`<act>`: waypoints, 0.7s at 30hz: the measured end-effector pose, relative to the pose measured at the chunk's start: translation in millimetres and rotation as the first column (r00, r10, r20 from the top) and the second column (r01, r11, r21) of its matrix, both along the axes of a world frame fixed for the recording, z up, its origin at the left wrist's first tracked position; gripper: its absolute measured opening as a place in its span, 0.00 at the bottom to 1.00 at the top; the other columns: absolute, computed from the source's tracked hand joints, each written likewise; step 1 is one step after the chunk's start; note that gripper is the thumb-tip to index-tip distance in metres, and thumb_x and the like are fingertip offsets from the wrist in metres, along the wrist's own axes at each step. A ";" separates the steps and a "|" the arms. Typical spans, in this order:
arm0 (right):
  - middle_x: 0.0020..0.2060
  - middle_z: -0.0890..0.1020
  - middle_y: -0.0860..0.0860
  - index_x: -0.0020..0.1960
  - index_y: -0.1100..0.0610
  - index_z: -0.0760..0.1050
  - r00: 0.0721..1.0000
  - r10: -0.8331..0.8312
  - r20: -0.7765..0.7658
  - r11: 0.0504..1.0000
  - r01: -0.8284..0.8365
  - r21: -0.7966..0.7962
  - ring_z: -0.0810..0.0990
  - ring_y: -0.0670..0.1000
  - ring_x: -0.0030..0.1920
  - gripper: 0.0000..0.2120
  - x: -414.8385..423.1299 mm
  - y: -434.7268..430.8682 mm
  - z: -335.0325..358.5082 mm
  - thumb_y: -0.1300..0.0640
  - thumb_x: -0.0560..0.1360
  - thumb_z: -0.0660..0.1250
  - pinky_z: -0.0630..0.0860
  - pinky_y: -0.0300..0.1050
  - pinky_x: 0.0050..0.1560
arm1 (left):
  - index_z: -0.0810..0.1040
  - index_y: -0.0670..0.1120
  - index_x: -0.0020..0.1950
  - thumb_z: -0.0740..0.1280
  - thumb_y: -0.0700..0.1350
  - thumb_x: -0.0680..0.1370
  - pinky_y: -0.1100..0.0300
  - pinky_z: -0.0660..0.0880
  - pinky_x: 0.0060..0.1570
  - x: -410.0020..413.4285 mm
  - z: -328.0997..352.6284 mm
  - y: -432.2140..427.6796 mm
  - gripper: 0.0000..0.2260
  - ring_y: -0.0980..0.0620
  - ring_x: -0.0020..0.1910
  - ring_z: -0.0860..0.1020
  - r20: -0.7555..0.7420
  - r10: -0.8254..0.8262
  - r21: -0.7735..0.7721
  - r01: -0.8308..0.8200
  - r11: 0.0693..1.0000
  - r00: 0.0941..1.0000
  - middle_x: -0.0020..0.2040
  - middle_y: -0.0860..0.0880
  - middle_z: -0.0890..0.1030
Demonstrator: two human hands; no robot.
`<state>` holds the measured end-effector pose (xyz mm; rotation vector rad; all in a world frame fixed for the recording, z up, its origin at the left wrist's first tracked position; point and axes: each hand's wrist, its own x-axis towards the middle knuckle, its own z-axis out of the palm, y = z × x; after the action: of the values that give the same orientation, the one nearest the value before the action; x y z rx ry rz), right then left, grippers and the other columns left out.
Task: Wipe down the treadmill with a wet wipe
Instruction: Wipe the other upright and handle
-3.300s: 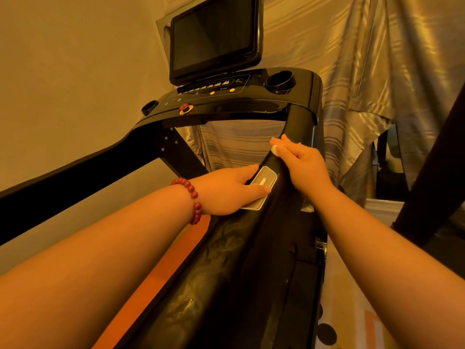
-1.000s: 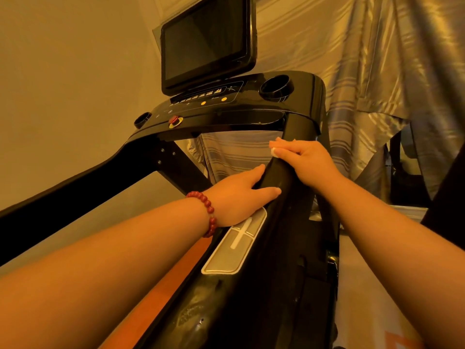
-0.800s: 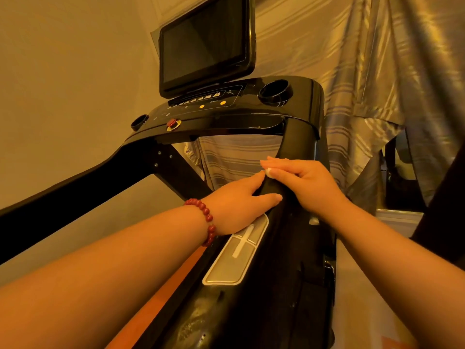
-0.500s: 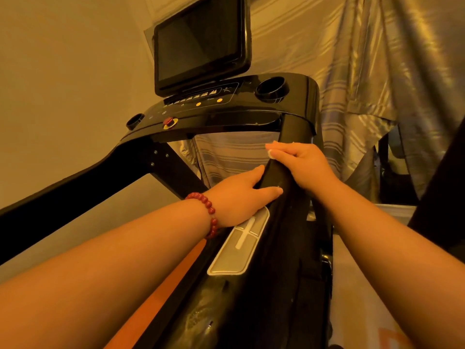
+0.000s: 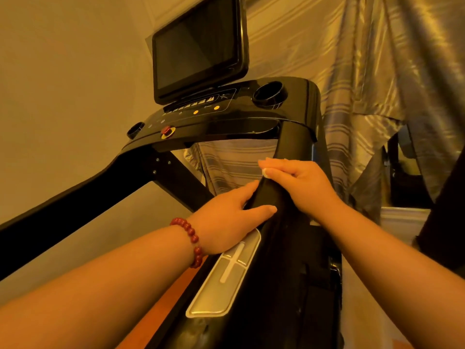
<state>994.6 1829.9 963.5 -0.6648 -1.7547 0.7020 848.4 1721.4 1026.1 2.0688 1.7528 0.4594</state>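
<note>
Fingers of the right hand (image 5: 305, 187) lie pressed together and curled over the top of the sloping black handrail (image 5: 273, 195), just below where it joins the console of the glossy black treadmill (image 5: 297, 137). A small white wet wipe (image 5: 265, 172) is pinned beneath them against the rail; only a crumpled edge shows at the fingertips. Just below, the left hand (image 5: 226, 217) clasps the same rail from the inner side. Its thumb is stretched across the top and its forefinger runs along the rail's flank, while the other fingers are hidden. A red beaded bracelet (image 5: 192, 241) circles that wrist, which rests at the upper end of a silver oblong sensor plate (image 5: 226, 277) set into the rail. On the console stand a dark tilted screen (image 5: 198, 46), a round cup holder (image 5: 270, 94) and a red knob (image 5: 166, 130). Behind hangs a shiny striped curtain (image 5: 364, 71) that fills the background.
</note>
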 end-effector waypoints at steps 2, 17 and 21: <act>0.55 0.79 0.36 0.55 0.41 0.78 0.994 0.106 0.036 0.994 -0.107 0.036 0.75 0.33 0.60 0.12 6.9 -2.0 -2.9 0.57 0.77 0.67 0.64 0.26 0.64 | 0.56 0.70 0.63 0.61 0.57 0.79 0.72 0.72 0.51 1.9 5.1 3.5 0.18 0.65 0.50 0.75 -0.064 -0.002 -0.040 -0.001 0.999 0.998 0.52 0.65 0.74; 0.54 0.81 0.38 0.55 0.44 0.79 0.987 0.156 0.042 0.984 -0.159 0.075 0.75 0.37 0.61 0.11 17.8 40.4 1.0 0.56 0.75 0.68 0.66 0.34 0.68 | 0.60 0.71 0.65 0.61 0.60 0.77 0.76 0.73 0.42 11.7 6.9 58.1 0.18 0.64 0.48 0.78 0.010 0.026 -0.097 -0.025 0.995 1.000 0.53 0.63 0.76; 0.58 0.81 0.48 0.59 0.53 0.79 0.996 -0.091 -0.025 0.995 0.092 0.039 0.74 0.39 0.61 0.12 7.2 68.4 11.4 0.58 0.77 0.68 0.63 0.43 0.72 | 0.62 0.70 0.63 0.63 0.58 0.77 0.61 0.79 0.52 8.2 3.0 59.9 0.17 0.58 0.48 0.81 0.072 0.030 -0.114 -0.021 0.993 0.997 0.55 0.60 0.80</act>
<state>1001.8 1898.4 975.0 -0.7028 -1.7019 0.6081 856.6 1781.3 1029.1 1.9294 1.7233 0.4283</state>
